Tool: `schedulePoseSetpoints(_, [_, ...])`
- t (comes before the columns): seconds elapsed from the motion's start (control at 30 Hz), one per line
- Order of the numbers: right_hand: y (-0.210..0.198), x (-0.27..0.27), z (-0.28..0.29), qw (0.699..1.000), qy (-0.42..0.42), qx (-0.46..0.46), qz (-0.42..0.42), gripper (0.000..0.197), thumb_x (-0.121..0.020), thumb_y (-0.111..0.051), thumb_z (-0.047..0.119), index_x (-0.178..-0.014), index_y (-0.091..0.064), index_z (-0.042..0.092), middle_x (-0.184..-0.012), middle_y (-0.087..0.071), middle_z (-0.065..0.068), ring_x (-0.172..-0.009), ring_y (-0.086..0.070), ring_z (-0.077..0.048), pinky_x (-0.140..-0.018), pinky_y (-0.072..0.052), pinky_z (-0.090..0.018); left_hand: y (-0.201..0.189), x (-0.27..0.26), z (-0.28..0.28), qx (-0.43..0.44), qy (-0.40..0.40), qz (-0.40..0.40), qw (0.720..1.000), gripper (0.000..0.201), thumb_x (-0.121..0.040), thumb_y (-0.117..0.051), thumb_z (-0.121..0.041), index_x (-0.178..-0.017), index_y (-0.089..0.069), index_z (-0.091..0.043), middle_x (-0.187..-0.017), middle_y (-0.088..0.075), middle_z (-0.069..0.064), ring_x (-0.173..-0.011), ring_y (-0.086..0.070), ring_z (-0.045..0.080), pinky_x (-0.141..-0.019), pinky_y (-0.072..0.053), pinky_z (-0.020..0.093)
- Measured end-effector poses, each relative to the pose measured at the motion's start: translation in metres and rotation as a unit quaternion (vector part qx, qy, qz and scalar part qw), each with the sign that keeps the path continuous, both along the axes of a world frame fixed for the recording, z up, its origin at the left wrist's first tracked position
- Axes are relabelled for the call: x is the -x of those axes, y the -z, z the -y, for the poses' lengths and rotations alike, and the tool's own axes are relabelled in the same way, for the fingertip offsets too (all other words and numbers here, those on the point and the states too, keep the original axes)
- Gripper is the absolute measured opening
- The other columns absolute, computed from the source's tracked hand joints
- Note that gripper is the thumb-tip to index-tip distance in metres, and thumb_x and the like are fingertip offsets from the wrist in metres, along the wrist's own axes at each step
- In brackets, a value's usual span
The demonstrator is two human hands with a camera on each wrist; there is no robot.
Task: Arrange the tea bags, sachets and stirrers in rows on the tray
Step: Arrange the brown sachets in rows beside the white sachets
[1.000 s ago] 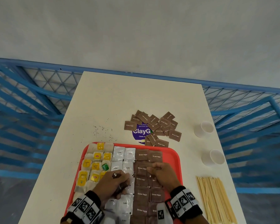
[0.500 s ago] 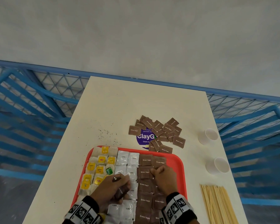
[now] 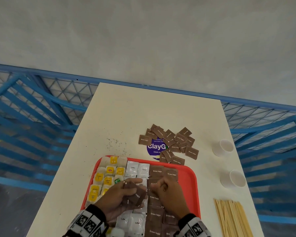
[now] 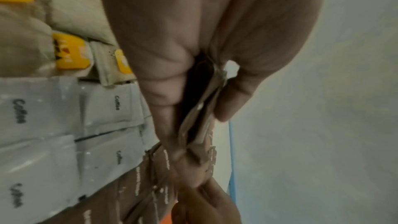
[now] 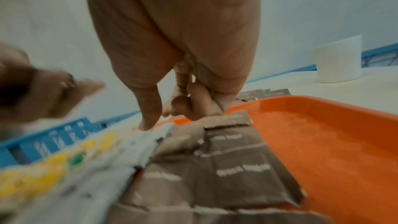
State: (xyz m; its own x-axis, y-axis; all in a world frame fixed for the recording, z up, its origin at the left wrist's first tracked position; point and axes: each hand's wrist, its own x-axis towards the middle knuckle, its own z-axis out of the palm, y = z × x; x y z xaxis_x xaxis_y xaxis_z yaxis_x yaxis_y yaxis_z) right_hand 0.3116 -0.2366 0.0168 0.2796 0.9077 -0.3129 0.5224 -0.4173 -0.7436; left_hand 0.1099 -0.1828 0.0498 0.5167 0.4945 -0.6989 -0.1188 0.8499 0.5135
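A red tray (image 3: 190,182) holds rows: yellow-tagged tea bags (image 3: 108,175) at the left, white coffee sachets (image 3: 132,170) in the middle, brown sugar sachets (image 3: 156,171) at the right. My left hand (image 3: 135,189) hovers over the white rows and grips a small stack of brown sugar sachets (image 3: 138,196); the left wrist view shows that stack (image 4: 204,108) pinched between thumb and fingers. My right hand (image 3: 161,186) sits over the brown column with its fingers curled (image 5: 189,105) and one digit pointing down at the sachets (image 5: 226,142); I see nothing held in it.
A loose pile of brown sugar sachets (image 3: 171,142) lies on the white table (image 3: 143,113) beyond the tray, over a purple sticker. Wooden stirrers (image 3: 232,218) lie right of the tray. Two white paper cups (image 3: 224,147) (image 3: 233,179) stand near the right edge. Blue railing surrounds the table.
My left hand has lifted and turned so the brown stack in it shows. My right hand has come off the brown sachets, moved towards the left hand and curled its fingers.
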Motion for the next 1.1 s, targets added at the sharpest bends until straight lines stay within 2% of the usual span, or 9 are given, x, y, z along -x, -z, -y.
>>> schedulePoseSetpoints(0.1, [-0.021,0.006,0.007,0.994,-0.029,0.012,-0.108,0.037,-0.081,-0.069,0.056,-0.078,-0.069,0.019,-0.075,-0.070,0.001,-0.061,-0.056,0.001,-0.060,-0.045,-0.019,-0.005,-0.012,0.002,-0.061,0.010,-0.052,0.997,0.021,-0.096,-0.056,-0.002,-0.115,-0.062,0.005,-0.108,-0.069,0.028,-0.094,-0.071,0.037,-0.079,-0.060,0.050])
schedulePoseSetpoints(0.17, [-0.028,0.009,0.011,0.990,-0.044,-0.003,-0.133,0.033,-0.080,-0.073,0.048,-0.076,-0.069,0.015,-0.073,-0.070,-0.001,-0.060,-0.056,0.000,-0.060,-0.044,-0.020,-0.012,-0.024,0.005,-0.105,0.017,-0.074,0.992,0.016,-0.097,-0.058,-0.009,-0.106,-0.061,0.004,-0.095,-0.071,0.022,-0.083,-0.071,0.028,-0.071,-0.060,0.042])
schedulePoseSetpoints(0.27, [-0.036,0.003,0.016,0.984,-0.035,-0.050,-0.170,0.028,-0.091,-0.069,0.022,-0.063,-0.063,0.019,-0.060,-0.063,0.010,-0.057,-0.052,0.003,-0.058,-0.039,-0.015,-0.018,-0.033,0.005,-0.177,0.032,-0.132,0.975,0.016,-0.095,-0.064,-0.022,-0.082,-0.063,-0.013,-0.085,-0.072,0.013,-0.073,-0.069,0.021,-0.063,-0.056,0.035])
schedulePoseSetpoints(0.37, [-0.040,-0.008,0.024,0.977,-0.050,-0.057,-0.199,0.031,-0.095,-0.063,0.027,-0.067,-0.062,0.015,-0.064,-0.059,0.008,-0.062,-0.052,-0.004,-0.060,-0.040,-0.021,-0.019,-0.031,0.002,-0.175,0.060,-0.118,0.976,0.024,-0.091,-0.068,-0.027,-0.069,-0.061,-0.019,-0.080,-0.066,0.012,-0.065,-0.062,0.018,-0.051,-0.049,0.028])
schedulePoseSetpoints(0.6, [-0.030,-0.011,0.047,0.962,0.044,-0.042,-0.265,0.019,-0.089,-0.070,0.030,-0.087,-0.075,0.011,-0.081,-0.073,-0.009,-0.069,-0.063,-0.011,-0.067,-0.052,-0.028,-0.009,-0.030,0.012,-0.210,0.133,-0.117,0.962,0.025,-0.087,-0.073,-0.026,-0.073,-0.063,-0.007,-0.066,-0.056,0.011,-0.055,-0.051,0.020,-0.047,-0.044,0.027])
schedulePoseSetpoints(0.83, [-0.017,-0.019,0.066,0.961,0.062,0.019,-0.270,0.016,-0.081,-0.078,0.028,-0.086,-0.077,0.012,-0.082,-0.076,-0.002,-0.070,-0.065,-0.006,-0.065,-0.050,-0.020,0.004,-0.041,0.027,-0.136,0.103,-0.142,0.975,0.026,-0.085,-0.076,-0.026,-0.065,-0.063,-0.014,-0.064,-0.060,0.008,-0.050,-0.053,0.015,-0.048,-0.047,0.026])
schedulePoseSetpoints(1.0, [-0.005,-0.039,0.057,0.969,0.078,0.007,-0.233,0.010,-0.086,-0.075,0.019,-0.078,-0.074,0.013,-0.075,-0.074,0.002,-0.068,-0.063,-0.006,-0.064,-0.047,-0.021,0.009,-0.045,0.028,-0.123,0.074,-0.146,0.979,0.023,-0.088,-0.073,-0.028,-0.073,-0.066,-0.012,-0.071,-0.063,0.011,-0.061,-0.058,0.022,-0.049,-0.046,0.026])
schedulePoseSetpoints(1.07, [-0.002,-0.056,0.047,0.972,0.087,0.002,-0.218,0.014,-0.090,-0.070,0.017,-0.077,-0.072,0.011,-0.072,-0.073,0.002,-0.065,-0.064,-0.006,-0.063,-0.048,-0.018,0.014,-0.042,0.024,-0.165,0.079,-0.169,0.969,0.024,-0.089,-0.072,-0.026,-0.072,-0.067,-0.010,-0.070,-0.064,0.009,-0.057,-0.057,0.019,-0.047,-0.042,0.025])
schedulePoseSetpoints(1.1, [0.001,-0.064,0.042,0.972,0.091,0.008,-0.215,0.014,-0.091,-0.069,0.016,-0.078,-0.072,0.010,-0.074,-0.074,0.001,-0.066,-0.066,-0.007,-0.063,-0.049,-0.017,0.018,-0.042,0.021,-0.231,0.109,-0.211,0.943,0.024,-0.089,-0.073,-0.026,-0.071,-0.067,-0.011,-0.068,-0.066,0.004,-0.056,-0.058,0.016,-0.048,-0.043,0.024])
